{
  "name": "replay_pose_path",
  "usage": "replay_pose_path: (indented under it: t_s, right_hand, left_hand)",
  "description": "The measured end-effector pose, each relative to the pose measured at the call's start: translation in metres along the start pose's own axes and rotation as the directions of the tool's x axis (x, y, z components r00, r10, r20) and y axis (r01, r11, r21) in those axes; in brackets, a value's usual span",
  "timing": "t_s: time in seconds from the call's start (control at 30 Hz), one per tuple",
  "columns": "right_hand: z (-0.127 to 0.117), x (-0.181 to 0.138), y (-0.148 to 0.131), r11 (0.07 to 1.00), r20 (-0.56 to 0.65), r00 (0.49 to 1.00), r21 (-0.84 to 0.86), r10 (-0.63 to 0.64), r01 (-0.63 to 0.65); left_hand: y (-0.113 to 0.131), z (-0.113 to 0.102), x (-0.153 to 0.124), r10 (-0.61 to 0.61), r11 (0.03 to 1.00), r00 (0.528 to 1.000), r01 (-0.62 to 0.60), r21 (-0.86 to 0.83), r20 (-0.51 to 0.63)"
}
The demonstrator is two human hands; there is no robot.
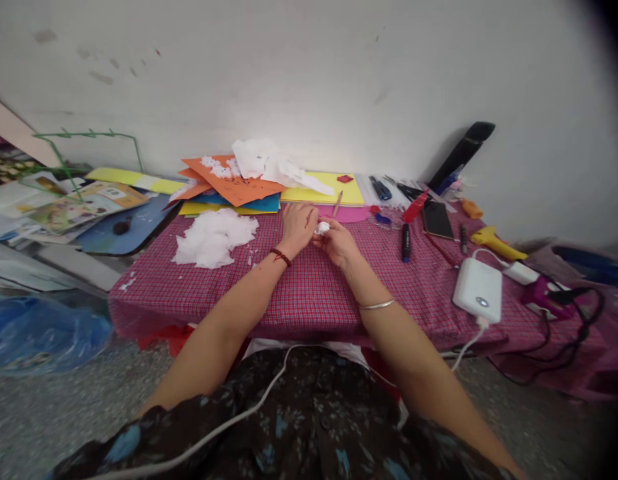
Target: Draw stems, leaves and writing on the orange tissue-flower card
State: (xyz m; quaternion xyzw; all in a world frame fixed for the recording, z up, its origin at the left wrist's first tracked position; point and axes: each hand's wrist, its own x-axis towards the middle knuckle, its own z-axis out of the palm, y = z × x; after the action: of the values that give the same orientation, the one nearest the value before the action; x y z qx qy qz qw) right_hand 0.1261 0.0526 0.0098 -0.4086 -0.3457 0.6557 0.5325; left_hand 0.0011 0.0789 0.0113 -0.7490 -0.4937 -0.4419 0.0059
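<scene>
Between my hands, over the middle of the checked tablecloth [309,287], is a small crumpled wad of white tissue paper [322,228]. My right hand [336,243] is closed around it, with the fingertips pinching it. My left hand [299,225] bends over from the left, close against the wad; its fingertips are mostly hidden, so I cannot tell whether they grip it. Left of my left hand lies a loose pile of torn white tissue paper [215,237]. A pencil [337,204] lies just beyond my hands on a pink sheet [356,213].
Orange sheets [239,185] and yellow paper [346,189] are stacked along the wall, with white tissue [269,163] on top. To the right lie a marker [406,243], a red glue bottle [415,207], a phone [437,219], a yellow glue gun [499,243] and a white power bank [479,290] with cables.
</scene>
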Motion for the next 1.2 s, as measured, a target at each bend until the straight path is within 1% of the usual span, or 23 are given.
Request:
replay_pose_path:
  t_s: [0.17, 0.27, 0.4, 0.53, 0.63, 0.73, 0.87, 0.93, 1.0, 1.07, 1.13, 1.2]
  right_hand:
    - [0.000, 0.002, 0.004, 0.998, 0.002, 0.999, -0.034, -0.043, 0.043]
    - [0.000, 0.002, 0.005, 0.997, -0.023, 0.997, -0.032, -0.075, 0.074]
    - [-0.001, 0.003, 0.005, 0.995, -0.078, 0.992, -0.021, -0.097, 0.096]
    - [-0.004, 0.006, 0.003, 0.990, -0.116, 0.984, -0.032, -0.138, 0.135]
    - [-0.005, 0.006, 0.003, 0.989, -0.114, 0.983, -0.044, -0.142, 0.138]
    - [-0.004, 0.005, 0.002, 0.990, -0.098, 0.986, -0.061, -0.136, 0.131]
    - [-0.004, 0.002, -0.004, 0.988, -0.072, 0.990, -0.100, -0.124, 0.116]
    - [-0.007, 0.000, -0.009, 0.979, -0.025, 0.991, -0.159, -0.133, 0.127]
    - [-0.010, -0.002, -0.013, 0.936, 0.106, 0.981, -0.299, -0.160, 0.185]
    - [-0.013, -0.005, -0.014, 0.829, 0.289, 0.945, -0.482, -0.155, 0.283]
    - [-0.012, -0.009, -0.010, 0.673, 0.432, 0.896, -0.634, -0.100, 0.381]
    - [-0.008, -0.013, -0.004, 0.480, 0.520, 0.854, -0.740, -0.035, 0.470]
  left_hand:
    - [0.011, 0.002, -0.003, 0.063, 0.998, 0.996, -0.061, -0.026, 0.057]
    - [0.013, 0.004, -0.005, 0.088, 0.996, 0.990, -0.085, -0.034, 0.106]
    - [0.014, 0.004, -0.005, 0.083, 0.996, 0.991, -0.080, -0.039, 0.108]
    - [0.012, 0.004, -0.006, 0.043, 0.998, 0.993, -0.037, -0.057, 0.107]
    - [0.010, 0.006, -0.006, -0.029, 0.986, 0.988, 0.053, -0.157, 0.154]
    - [0.007, 0.011, -0.006, -0.127, 0.943, 0.976, 0.174, -0.283, 0.174]
    - [0.000, 0.013, -0.001, -0.201, 0.898, 0.967, 0.244, -0.366, 0.154]
    - [-0.004, 0.012, 0.001, -0.241, 0.880, 0.957, 0.285, -0.381, 0.160]
    - [-0.009, 0.011, 0.003, -0.279, 0.864, 0.947, 0.320, -0.389, 0.160]
    - [-0.015, 0.011, 0.004, -0.315, 0.845, 0.936, 0.351, -0.403, 0.155]
    - [-0.020, 0.011, 0.005, -0.348, 0.821, 0.925, 0.380, -0.427, 0.154]
    - [-0.025, 0.012, 0.005, -0.374, 0.794, 0.914, 0.403, -0.455, 0.157]
